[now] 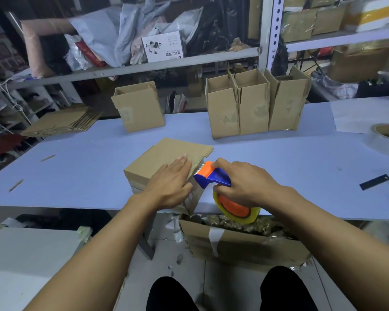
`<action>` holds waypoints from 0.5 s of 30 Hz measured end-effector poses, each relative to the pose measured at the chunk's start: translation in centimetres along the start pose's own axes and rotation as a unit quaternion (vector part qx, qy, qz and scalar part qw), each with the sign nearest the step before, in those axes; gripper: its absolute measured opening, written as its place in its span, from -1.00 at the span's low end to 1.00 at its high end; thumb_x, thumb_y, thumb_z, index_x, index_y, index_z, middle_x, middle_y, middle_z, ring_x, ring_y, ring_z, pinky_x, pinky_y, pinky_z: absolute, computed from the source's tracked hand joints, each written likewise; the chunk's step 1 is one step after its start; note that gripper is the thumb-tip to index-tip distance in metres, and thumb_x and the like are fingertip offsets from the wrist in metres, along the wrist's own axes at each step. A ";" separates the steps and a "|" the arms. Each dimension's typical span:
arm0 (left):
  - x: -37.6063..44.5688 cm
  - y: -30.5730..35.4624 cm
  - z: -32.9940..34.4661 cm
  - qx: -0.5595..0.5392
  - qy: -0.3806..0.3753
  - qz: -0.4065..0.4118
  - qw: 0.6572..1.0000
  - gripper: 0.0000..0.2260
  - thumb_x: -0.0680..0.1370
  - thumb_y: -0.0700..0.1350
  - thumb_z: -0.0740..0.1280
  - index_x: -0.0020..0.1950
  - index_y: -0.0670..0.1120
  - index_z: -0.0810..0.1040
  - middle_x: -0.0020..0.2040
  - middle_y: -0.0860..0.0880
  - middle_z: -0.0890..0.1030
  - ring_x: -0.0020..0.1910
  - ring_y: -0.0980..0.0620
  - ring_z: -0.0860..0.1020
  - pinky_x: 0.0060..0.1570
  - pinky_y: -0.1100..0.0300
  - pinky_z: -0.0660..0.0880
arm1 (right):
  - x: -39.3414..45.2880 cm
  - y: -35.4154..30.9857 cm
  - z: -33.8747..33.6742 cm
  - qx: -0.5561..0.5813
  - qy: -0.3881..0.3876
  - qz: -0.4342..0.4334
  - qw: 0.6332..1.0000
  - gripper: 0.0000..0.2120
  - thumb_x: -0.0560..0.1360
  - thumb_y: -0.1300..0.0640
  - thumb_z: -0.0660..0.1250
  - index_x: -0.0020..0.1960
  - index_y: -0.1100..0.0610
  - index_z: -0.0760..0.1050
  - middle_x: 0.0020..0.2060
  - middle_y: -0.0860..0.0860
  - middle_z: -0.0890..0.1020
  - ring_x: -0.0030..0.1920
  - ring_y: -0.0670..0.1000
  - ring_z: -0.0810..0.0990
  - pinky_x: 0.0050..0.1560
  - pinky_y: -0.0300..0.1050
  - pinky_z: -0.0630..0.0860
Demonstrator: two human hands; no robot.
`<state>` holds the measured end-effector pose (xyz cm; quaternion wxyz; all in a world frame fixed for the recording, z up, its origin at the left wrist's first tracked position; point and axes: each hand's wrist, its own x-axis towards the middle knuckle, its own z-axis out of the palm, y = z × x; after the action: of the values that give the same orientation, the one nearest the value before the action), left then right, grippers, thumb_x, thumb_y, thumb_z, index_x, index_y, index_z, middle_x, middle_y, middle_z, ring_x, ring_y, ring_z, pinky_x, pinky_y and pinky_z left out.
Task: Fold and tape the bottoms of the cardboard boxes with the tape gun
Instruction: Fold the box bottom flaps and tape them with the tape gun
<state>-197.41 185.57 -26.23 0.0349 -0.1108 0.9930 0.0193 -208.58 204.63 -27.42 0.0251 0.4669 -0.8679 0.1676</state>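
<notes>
One tape gun (213, 176) nose points left at box (164, 158).

Two bare forearms with no sleeves, watch or rings in sight, each ending in a bare hand: left hand (171, 182), right hand (243, 182). Below, both legs (173, 295) wear black trousers.

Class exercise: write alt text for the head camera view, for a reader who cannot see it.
A person's left hand presses flat on the folded flaps of a cardboard box on a pale table, while the right hand grips a blue and orange tape gun at the box's edge. Four upright boxes stand behind.
</notes>
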 end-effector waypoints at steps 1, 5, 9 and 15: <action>0.0 0.0 0.0 -0.001 -0.002 0.001 1.000 -0.40 0.62 -0.03 0.06 0.62 -0.09 -0.09 0.62 -0.04 -0.13 0.59 0.06 -0.10 0.52 0.05 -0.05 | -0.1 0.1 -0.1 0.000 0.001 -0.002 1.000 -0.60 0.53 -0.20 0.22 0.31 -0.19 0.20 0.01 -0.01 0.55 -0.09 0.09 0.50 -0.17 -0.07 0.44; -0.2 -0.1 -0.2 -0.004 -0.004 0.008 1.000 -0.41 0.63 -0.03 0.04 0.62 -0.08 -0.09 0.62 -0.03 -0.13 0.59 0.07 -0.10 0.51 0.05 -0.06 | -0.6 0.4 -0.7 0.008 -0.005 -0.004 1.000 -0.60 0.53 -0.21 0.21 0.31 -0.20 0.21 -0.01 -0.03 0.52 -0.09 0.09 0.50 -0.16 -0.05 0.44; -0.2 -0.2 -0.4 -0.010 0.000 0.007 1.000 -0.42 0.63 -0.06 0.05 0.62 -0.08 -0.07 0.62 -0.03 -0.12 0.59 0.08 -0.09 0.51 0.05 -0.05 | -2.1 1.1 -0.9 0.002 -0.004 -0.004 1.000 -0.60 0.52 -0.26 0.20 0.30 -0.23 0.20 0.01 -0.04 0.54 -0.08 0.08 0.52 -0.12 -0.05 0.48; -0.4 0.0 -0.5 -0.022 0.001 0.007 1.000 -0.41 0.61 -0.08 0.07 0.62 -0.08 -0.04 0.62 -0.04 -0.08 0.59 0.07 -0.06 0.49 0.07 -0.03 | -2.9 1.2 -1.6 -0.017 -0.027 -0.008 0.999 -0.59 0.52 -0.20 0.21 0.34 -0.24 0.21 0.01 -0.04 0.53 -0.06 0.07 0.52 -0.15 -0.08 0.45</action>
<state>-197.03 185.63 -25.73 0.0315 -0.1048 0.9931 0.0414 -208.12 208.04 -26.79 0.0112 0.4777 -0.8672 0.1402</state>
